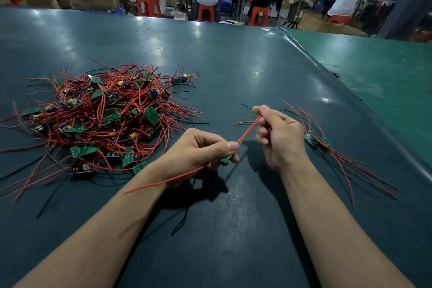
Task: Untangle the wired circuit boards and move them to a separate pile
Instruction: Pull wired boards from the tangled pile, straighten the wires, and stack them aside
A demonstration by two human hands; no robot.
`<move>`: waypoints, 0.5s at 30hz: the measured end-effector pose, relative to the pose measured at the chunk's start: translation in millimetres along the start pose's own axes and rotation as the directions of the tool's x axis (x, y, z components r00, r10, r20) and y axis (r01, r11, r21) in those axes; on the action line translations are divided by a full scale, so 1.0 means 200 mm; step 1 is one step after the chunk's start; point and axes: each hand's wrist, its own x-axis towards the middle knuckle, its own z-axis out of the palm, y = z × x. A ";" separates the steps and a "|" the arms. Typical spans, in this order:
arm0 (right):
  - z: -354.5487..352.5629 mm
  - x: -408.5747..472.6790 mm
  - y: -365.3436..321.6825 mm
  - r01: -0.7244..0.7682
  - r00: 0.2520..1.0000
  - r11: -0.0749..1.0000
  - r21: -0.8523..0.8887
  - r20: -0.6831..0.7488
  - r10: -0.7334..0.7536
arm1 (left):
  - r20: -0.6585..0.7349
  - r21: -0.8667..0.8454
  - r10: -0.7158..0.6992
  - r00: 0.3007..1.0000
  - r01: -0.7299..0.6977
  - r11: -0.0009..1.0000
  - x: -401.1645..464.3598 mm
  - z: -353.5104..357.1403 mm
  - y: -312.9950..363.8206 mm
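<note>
A big tangled heap of small green circuit boards with red and black wires (98, 114) lies on the left of the dark table. My left hand (198, 149) grips one green board (225, 159) between thumb and fingers, just above the table; a red wire trails from it past my wrist. My right hand (278, 133) pinches another red wire (249, 128) of that board, stretched taut between both hands. A small separate pile of boards with straightened wires (318, 141) lies to the right, behind my right hand.
The dark green table mat (233, 65) ends at a raised edge on the right, beside a lighter green surface (378, 77). Beyond the table's far edge, several people sit on red stools at other benches among cardboard boxes.
</note>
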 end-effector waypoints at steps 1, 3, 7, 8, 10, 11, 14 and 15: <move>0.00 0.00 0.00 0.011 0.998 0.999 0.040 -0.063 -0.009 | -0.012 -0.019 0.019 1.000 -0.019 1.000 0.00 0.00 0.00; 0.01 0.01 -0.01 -0.010 0.990 0.993 0.114 -0.141 0.027 | -0.104 -0.136 0.046 0.993 -0.060 0.989 0.01 0.00 0.00; 0.05 -0.08 0.02 -0.206 0.952 0.965 -0.164 0.194 0.236 | -0.368 -0.210 0.047 0.929 -0.132 0.969 0.06 -0.01 -0.01; 0.06 -0.11 0.03 -0.212 0.898 0.940 -0.266 0.326 0.295 | -0.391 -0.178 0.055 0.919 -0.134 0.975 0.06 0.00 -0.02; 0.07 -0.15 0.04 -0.155 0.811 0.913 -0.378 0.479 0.336 | -0.375 -0.132 0.068 0.925 -0.126 0.983 0.06 0.01 -0.01; 0.07 -0.15 0.04 -0.131 0.797 0.906 -0.402 0.500 0.337 | -0.339 -0.113 0.079 0.937 -0.124 0.986 0.05 0.01 -0.01; 0.05 -0.15 0.03 -0.142 0.790 0.895 -0.424 0.496 0.361 | -0.252 -0.133 0.044 0.967 -0.080 0.988 0.04 0.01 0.01; 0.06 -0.15 0.03 -0.138 0.782 0.894 -0.427 0.506 0.363 | -0.240 -0.164 0.014 0.971 -0.055 0.985 0.04 0.01 0.01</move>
